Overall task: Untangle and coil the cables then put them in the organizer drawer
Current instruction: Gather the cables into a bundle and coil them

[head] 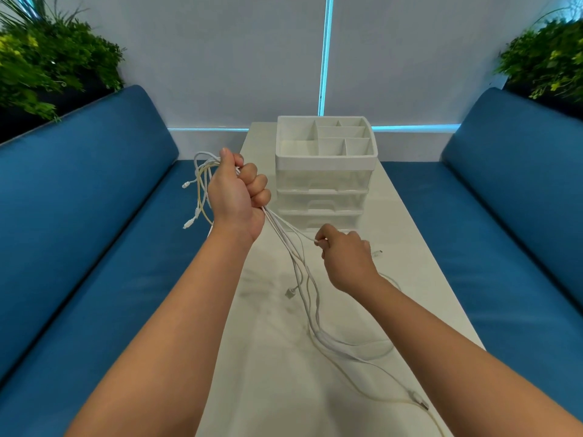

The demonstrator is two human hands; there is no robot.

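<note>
My left hand (pixel 238 192) is raised above the table's left edge and grips a bundle of white and cream cables (pixel 304 285) in a fist. Several plug ends dangle to the left of the fist over the bench. The rest of the bundle hangs down from the fist and trails across the white table (pixel 277 373) toward the near right corner. My right hand (pixel 345 258) is lower, over the table's middle, and pinches one white cable strand that runs up to the fist. The white organizer (pixel 325 159) with stacked clear drawers stands at the table's far end, drawers closed.
Blue cushioned benches (pixel 94 231) run along both sides of the narrow table. Green plants (pixel 53 58) stand behind each bench back. The organizer's top tray has several open compartments with nothing in them. A white wall with a lit strip is behind.
</note>
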